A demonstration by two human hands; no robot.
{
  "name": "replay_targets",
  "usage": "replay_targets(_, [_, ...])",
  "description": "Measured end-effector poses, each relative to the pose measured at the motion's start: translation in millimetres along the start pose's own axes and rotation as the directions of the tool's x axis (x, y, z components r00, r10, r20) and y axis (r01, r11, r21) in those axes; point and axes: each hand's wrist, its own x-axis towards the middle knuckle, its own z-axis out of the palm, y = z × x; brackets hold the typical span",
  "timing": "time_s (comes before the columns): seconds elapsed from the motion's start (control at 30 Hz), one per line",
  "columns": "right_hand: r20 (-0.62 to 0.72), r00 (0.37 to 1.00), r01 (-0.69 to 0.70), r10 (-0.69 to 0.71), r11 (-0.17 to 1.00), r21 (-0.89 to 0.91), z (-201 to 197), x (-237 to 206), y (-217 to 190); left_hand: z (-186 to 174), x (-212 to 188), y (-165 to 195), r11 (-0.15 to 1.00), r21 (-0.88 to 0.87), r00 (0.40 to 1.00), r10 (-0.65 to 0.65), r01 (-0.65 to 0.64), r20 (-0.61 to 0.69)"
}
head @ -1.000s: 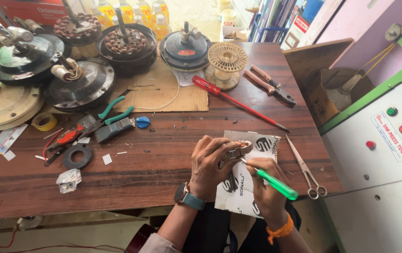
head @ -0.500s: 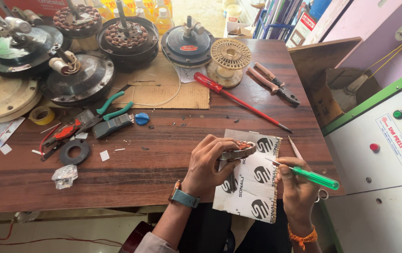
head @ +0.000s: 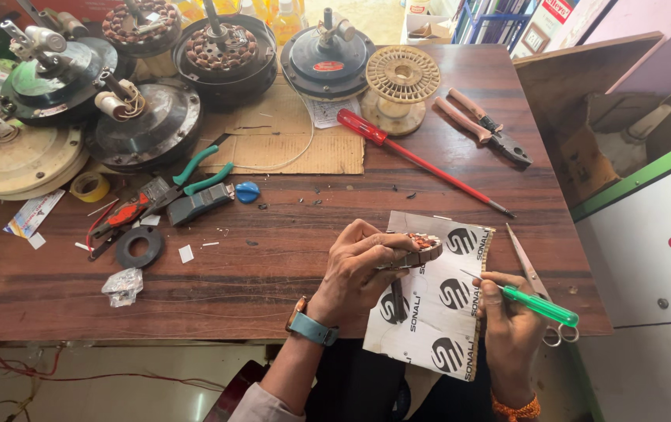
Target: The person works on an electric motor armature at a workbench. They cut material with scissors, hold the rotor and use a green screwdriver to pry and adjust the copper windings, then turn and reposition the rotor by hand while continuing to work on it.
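Note:
My left hand grips a small ring-shaped motor part with copper windings, held just above a white card sheet with round black marks at the table's near edge. A watch with a blue strap is on that wrist. My right hand is closed on a thin green-handled screwdriver. Its metal tip points left toward the wound part but stays a short gap away from it.
Scissors lie just right of the card. A red screwdriver, pliers, a yellow spool and several fan motors fill the far side. Green-handled pliers, a black ring and tape lie left. A white cabinet stands right.
My right hand has drawn the green screwdriver away from the wound part, out to the right. My left hand has kept hold of the part over the card.

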Motion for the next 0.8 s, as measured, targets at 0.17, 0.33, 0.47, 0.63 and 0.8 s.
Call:
replay_targets(0.17, [-0.009, 1.0, 0.013, -0.014, 0.988, -0.151, 3.1, 1.7, -3.4, -6.0, 4.4, 8.2, 1.0, -0.017, 0.999, -0.007, 0.007, 0.037])
replay_targets(0.33, [-0.003, 1.0, -0.021, 0.021, 0.989, -0.147, 1.3, 0.9, -6.4, -16.5, 7.6, 19.9, 0.997, -0.076, 1.0, -0.016, 0.018, 0.026])
replay_targets(0.47, [0.009, 0.999, -0.038, 0.039, 0.996, -0.077, 0.6, -0.8, -8.7, -20.8, 7.8, 22.1, 0.991, -0.124, 0.999, -0.038, 0.04, 0.017])
replay_targets(0.63, [-0.009, 1.0, -0.02, 0.019, 0.999, -0.032, 1.5, -4.0, -8.3, -20.5, 4.9, 17.7, 0.99, -0.136, 0.999, -0.033, 0.036, 0.019])
replay_targets(0.8, [-0.027, 0.999, 0.018, -0.018, 1.0, 0.009, 0.5, -5.8, -4.2, -16.8, 2.8, 12.6, 0.994, -0.107, 0.999, -0.017, 0.02, 0.027])
